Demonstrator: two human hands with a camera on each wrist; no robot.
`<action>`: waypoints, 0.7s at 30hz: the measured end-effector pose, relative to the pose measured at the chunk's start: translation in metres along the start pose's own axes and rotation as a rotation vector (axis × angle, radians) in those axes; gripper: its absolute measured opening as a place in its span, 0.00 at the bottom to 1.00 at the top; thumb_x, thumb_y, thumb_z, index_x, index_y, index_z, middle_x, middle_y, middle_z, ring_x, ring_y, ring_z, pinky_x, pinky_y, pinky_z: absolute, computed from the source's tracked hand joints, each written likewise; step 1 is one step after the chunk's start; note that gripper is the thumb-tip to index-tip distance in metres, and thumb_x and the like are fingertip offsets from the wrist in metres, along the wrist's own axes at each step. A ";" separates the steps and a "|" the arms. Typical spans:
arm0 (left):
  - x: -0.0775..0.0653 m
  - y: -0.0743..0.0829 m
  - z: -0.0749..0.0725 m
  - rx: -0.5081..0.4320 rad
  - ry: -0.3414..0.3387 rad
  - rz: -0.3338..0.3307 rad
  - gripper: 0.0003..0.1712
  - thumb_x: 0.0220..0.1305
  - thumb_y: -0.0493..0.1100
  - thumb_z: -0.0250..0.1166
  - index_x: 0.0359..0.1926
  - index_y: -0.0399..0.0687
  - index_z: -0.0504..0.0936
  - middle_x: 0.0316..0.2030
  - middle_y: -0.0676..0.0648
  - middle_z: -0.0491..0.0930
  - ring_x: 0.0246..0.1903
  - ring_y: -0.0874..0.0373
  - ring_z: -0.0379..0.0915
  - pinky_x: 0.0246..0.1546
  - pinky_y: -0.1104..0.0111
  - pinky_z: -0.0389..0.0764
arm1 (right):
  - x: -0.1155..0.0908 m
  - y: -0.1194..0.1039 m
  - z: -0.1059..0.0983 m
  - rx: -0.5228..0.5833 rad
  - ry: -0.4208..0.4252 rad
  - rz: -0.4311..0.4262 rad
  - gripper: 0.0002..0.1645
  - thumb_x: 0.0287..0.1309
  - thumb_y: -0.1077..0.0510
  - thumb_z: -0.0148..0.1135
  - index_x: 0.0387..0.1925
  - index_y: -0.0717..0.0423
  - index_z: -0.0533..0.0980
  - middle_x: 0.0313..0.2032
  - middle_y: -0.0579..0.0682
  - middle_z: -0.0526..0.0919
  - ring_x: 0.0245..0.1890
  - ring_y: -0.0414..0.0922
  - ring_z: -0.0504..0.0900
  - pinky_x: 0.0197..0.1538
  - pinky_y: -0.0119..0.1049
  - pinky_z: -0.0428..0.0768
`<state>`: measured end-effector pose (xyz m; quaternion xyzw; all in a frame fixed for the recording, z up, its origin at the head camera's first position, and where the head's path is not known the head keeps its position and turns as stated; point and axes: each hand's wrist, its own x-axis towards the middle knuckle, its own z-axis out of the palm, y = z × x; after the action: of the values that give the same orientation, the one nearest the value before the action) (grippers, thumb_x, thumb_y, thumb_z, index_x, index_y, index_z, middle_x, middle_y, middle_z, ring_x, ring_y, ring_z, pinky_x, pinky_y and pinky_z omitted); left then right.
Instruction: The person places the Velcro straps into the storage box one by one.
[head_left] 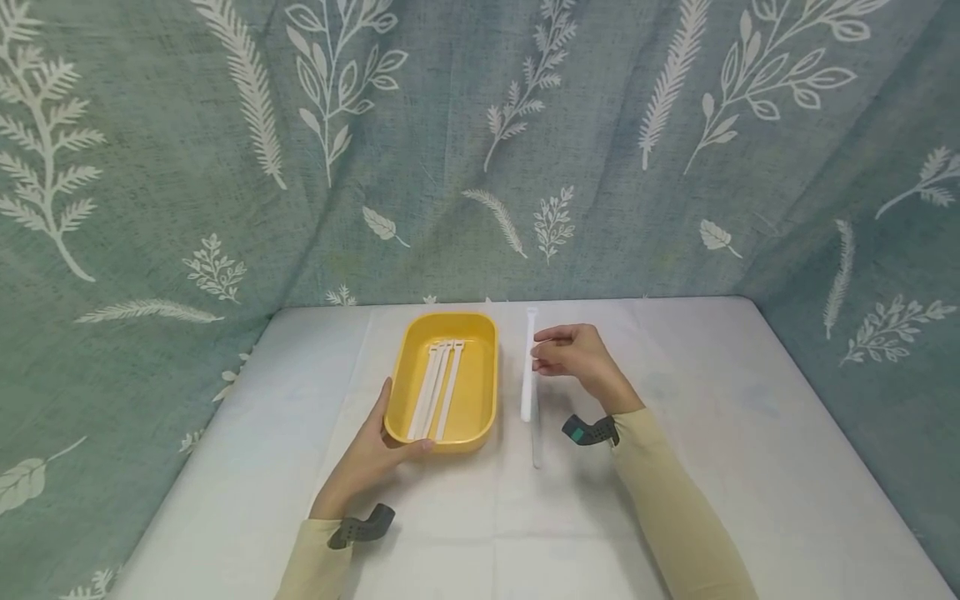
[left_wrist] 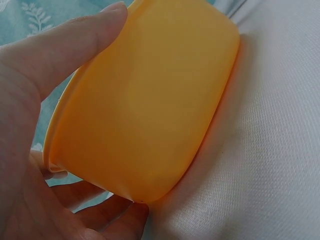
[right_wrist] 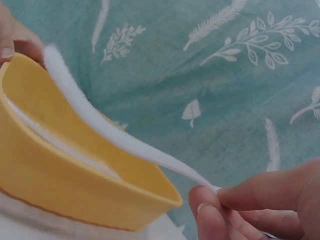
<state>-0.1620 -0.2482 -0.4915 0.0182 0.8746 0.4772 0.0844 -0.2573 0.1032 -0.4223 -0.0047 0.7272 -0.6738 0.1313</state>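
Observation:
My left hand (head_left: 375,446) grips the near left corner of a yellow plastic tub (head_left: 480,379), thumb along the near rim and fingers against the side. In the left wrist view the tub's outer wall (left_wrist: 150,105) stands close over the white cloth. Several white hook-and-loop cable ties (head_left: 452,392) with wide heads lie lengthwise inside the tub. To the right of it my right hand (head_left: 577,358) pinches another white cable tie (head_left: 528,387) between thumb and fingers. That tie (right_wrist: 105,129) looks soft and bends slightly in the right wrist view, its loose end toward the tub.
White cloth (head_left: 675,450) covers the table under both hands. Behind the table and at both sides hangs a green curtain (head_left: 450,208) with white leaf prints. A faint narrow strip shape (head_left: 536,446) shows on the cloth below the held tie.

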 end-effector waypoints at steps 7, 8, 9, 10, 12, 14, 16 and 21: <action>0.001 0.000 -0.001 0.005 0.000 0.000 0.77 0.55 0.61 0.79 0.84 0.56 0.28 0.85 0.46 0.32 0.84 0.41 0.33 0.82 0.42 0.46 | 0.000 -0.011 0.006 0.006 -0.034 -0.034 0.21 0.64 0.64 0.67 0.56 0.71 0.78 0.36 0.55 0.88 0.30 0.42 0.89 0.41 0.35 0.91; 0.001 0.001 -0.001 0.006 0.000 -0.001 0.77 0.55 0.61 0.79 0.84 0.56 0.28 0.85 0.46 0.32 0.84 0.41 0.33 0.82 0.42 0.46 | 0.001 -0.012 0.007 0.009 -0.038 -0.036 0.20 0.64 0.65 0.67 0.56 0.71 0.78 0.36 0.55 0.88 0.30 0.42 0.89 0.41 0.35 0.91; 0.001 0.001 -0.001 0.008 0.000 -0.002 0.77 0.55 0.61 0.79 0.84 0.56 0.28 0.85 0.46 0.32 0.84 0.41 0.33 0.82 0.42 0.46 | 0.002 -0.013 0.007 0.012 -0.043 -0.038 0.20 0.64 0.65 0.67 0.56 0.71 0.78 0.36 0.54 0.88 0.30 0.42 0.89 0.41 0.35 0.91; 0.000 0.001 -0.002 0.007 0.000 -0.003 0.77 0.55 0.61 0.79 0.84 0.56 0.28 0.85 0.46 0.32 0.84 0.41 0.33 0.82 0.42 0.46 | 0.003 -0.014 0.008 0.018 -0.048 -0.042 0.21 0.64 0.65 0.67 0.56 0.71 0.78 0.35 0.54 0.88 0.29 0.42 0.89 0.40 0.35 0.91; 0.000 0.000 -0.002 0.000 0.000 0.001 0.77 0.55 0.60 0.79 0.84 0.56 0.28 0.85 0.46 0.32 0.84 0.41 0.34 0.82 0.42 0.47 | 0.005 -0.016 0.010 0.034 -0.058 -0.049 0.21 0.63 0.66 0.67 0.56 0.72 0.77 0.33 0.52 0.87 0.29 0.41 0.89 0.39 0.34 0.91; 0.000 0.000 -0.001 -0.008 -0.005 0.007 0.76 0.56 0.60 0.79 0.84 0.57 0.27 0.85 0.46 0.32 0.84 0.41 0.36 0.82 0.43 0.49 | 0.006 -0.017 0.011 0.048 -0.064 -0.052 0.21 0.63 0.67 0.67 0.56 0.73 0.77 0.31 0.50 0.87 0.27 0.41 0.89 0.38 0.34 0.91; 0.000 -0.001 -0.001 -0.019 -0.007 0.016 0.77 0.55 0.59 0.79 0.84 0.57 0.27 0.85 0.46 0.32 0.83 0.41 0.37 0.81 0.43 0.51 | 0.007 -0.019 0.012 0.058 -0.068 -0.051 0.22 0.62 0.67 0.67 0.56 0.74 0.77 0.30 0.49 0.87 0.27 0.41 0.89 0.37 0.33 0.91; -0.001 -0.001 -0.001 -0.020 -0.008 0.017 0.78 0.54 0.61 0.79 0.83 0.58 0.27 0.85 0.47 0.32 0.83 0.41 0.38 0.80 0.44 0.54 | 0.009 -0.027 0.018 0.041 -0.062 -0.044 0.20 0.63 0.67 0.65 0.56 0.72 0.78 0.32 0.50 0.88 0.27 0.41 0.89 0.37 0.33 0.91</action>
<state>-0.1615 -0.2497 -0.4919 0.0267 0.8692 0.4866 0.0841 -0.2674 0.0817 -0.3983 -0.0388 0.7087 -0.6906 0.1389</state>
